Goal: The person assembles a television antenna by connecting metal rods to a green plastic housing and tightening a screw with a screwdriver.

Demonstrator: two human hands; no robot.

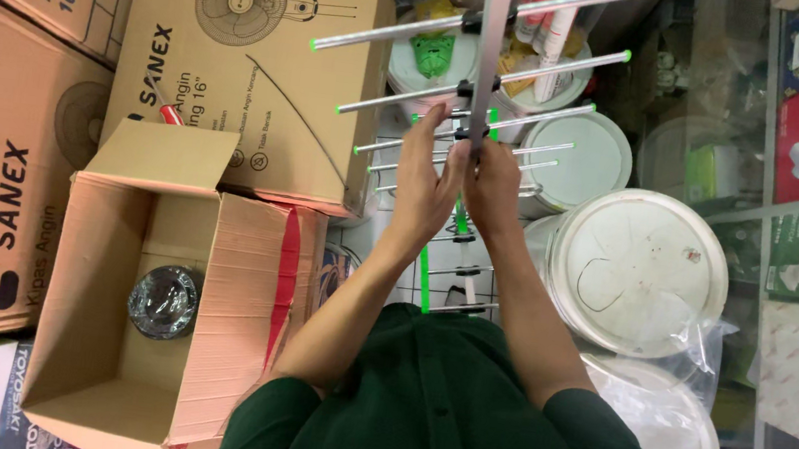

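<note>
I am holding a metal antenna (487,84) up in front of me. It has 1 long grey bar down the middle and thin silver rods sticking out to both sides. The rods have little green tips.

My left hand (425,172) is on the left side of the bar. Its fingers point up and touch a rod, and they look mostly flat and loose. My right hand (492,183) is just beside it, on the right side, curled around the bar.

Below my left arm sits an open cardboard box (122,323). A round shiny thing in clear wrap (163,300) lies inside it. A closed box with a fan picture (248,57) lies above that. White buckets with lids (637,272) stand on my right side.
</note>
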